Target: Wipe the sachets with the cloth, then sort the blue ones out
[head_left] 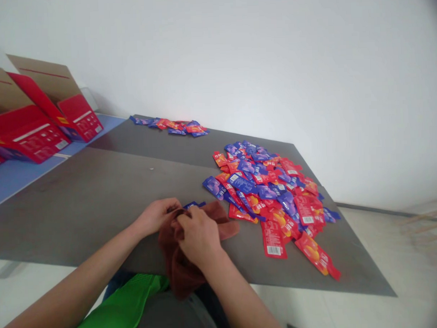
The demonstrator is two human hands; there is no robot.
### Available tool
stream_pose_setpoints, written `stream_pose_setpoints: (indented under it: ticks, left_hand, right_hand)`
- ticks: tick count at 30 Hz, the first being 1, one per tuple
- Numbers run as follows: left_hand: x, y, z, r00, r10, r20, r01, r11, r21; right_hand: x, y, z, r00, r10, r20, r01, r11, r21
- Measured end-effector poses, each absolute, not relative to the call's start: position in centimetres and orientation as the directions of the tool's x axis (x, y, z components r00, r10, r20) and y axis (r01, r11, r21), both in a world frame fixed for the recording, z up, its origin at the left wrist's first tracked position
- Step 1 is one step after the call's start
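Observation:
A brown cloth [179,268] is bunched up between my two hands at the near edge of the grey table [108,187]. On its left side my left hand [157,215] is closed on the cloth, its fingertips partly hidden in the folds. My right hand [201,235] grips the cloth from above and the right, fingers curled in. Just behind the cloth, part of a blue packet [194,204] shows on the table. To the right of my hands lies a large heap of red and blue packets [265,181], several of them spread towards the front edge.
Further back on the table is a smaller row of red and blue packets [174,127]. At the left, open red cardboard boxes [34,134] stand on a blue surface [21,175]. A white wall [272,61] runs behind the table, and pale floor [371,235] shows at the right.

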State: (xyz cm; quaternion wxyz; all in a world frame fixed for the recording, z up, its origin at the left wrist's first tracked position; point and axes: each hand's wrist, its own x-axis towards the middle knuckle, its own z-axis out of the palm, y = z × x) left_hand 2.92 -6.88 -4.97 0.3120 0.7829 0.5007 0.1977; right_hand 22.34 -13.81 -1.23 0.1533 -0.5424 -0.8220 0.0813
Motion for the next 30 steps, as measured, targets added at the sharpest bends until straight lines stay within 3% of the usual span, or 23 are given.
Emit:
stream_pose_setpoints:
  ticks: [2,7,9,16,20,23,25,30]
  left_hand:
    - [2.9,-6.8,-5.1,0.415,0.910,-0.009,0.666,-0.297,0.684]
    - [3.0,-6.8,-5.1,0.417,0.909,0.019,0.713,-0.340,0.613]
    - [2.9,-6.9,-5.1,0.421,0.907,0.020,0.711,-0.344,0.614]
    - [2.9,-6.8,-5.3,0.402,0.915,-0.013,0.693,-0.295,0.658]
    - [3.1,-6.9,-5.0,0.399,0.917,0.007,0.724,-0.319,0.612]
    - [3.2,-7.0,-4.7,0.412,0.911,0.015,0.721,-0.337,0.605]
    - [3.2,-7.1,-4.6,0.420,0.908,0.013,0.711,-0.337,0.617]
    - [3.2,-7.0,-4.8,0.408,0.913,0.006,0.703,-0.319,0.636]
  right_hand:
    - [21.7,-13.9,-1.8,-0.437,0.888,0.144,0.832,0.460,-0.311]
    - [23.8,-10.9,-2.5,-0.031,0.999,0.028,0.967,0.037,-0.251]
    - [24.3,-10.8,-2.0,0.016,0.999,0.029,0.971,-0.009,-0.241]
    - [20.9,-14.9,-1.5,-0.404,0.905,0.135,0.837,0.425,-0.344]
    - [22.4,-12.2,-2.4,-0.144,0.989,0.015,0.941,0.142,-0.309]
    - [24.1,-10.9,-1.9,0.005,1.000,0.018,0.965,0.000,-0.262]
    - [24.1,-11.5,-1.3,-0.047,0.998,0.049,0.959,0.059,-0.276]
    - [22.6,-13.4,-1.1,-0.482,0.874,0.060,0.825,0.476,-0.304]
